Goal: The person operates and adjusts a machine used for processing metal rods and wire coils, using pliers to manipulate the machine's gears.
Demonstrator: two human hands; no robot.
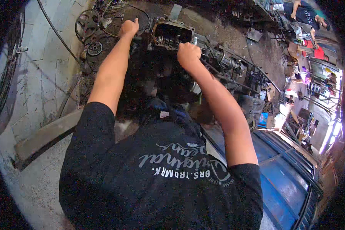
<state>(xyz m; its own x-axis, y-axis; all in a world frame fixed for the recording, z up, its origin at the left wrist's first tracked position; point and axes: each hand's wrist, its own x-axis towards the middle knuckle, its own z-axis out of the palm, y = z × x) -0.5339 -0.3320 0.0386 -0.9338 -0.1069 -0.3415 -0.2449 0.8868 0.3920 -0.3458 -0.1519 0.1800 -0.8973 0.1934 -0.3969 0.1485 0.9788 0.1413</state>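
An open metal gear housing (174, 25) is in front of me at the top of the head view, with greasy gears (168, 41) showing inside its cavity. My right hand (188, 54) is closed at the housing's near right corner. Whatever its fingers hold is hidden behind the knuckles. To the left of the housing, apart from its rim, my left hand (129, 28) is curled closed with the thumb side up. I cannot make out anything in its grip. Both arms reach forward, and deep shadow covers the parts below the housing.
Round metal wheels and cables (94, 48) lie on the dirty floor at left, beside a block wall (42, 69). Shafts and metal parts (230, 63) extend right of the housing. Blue metal panels (283, 180) are at lower right. Several people (303, 15) are far right among clutter.
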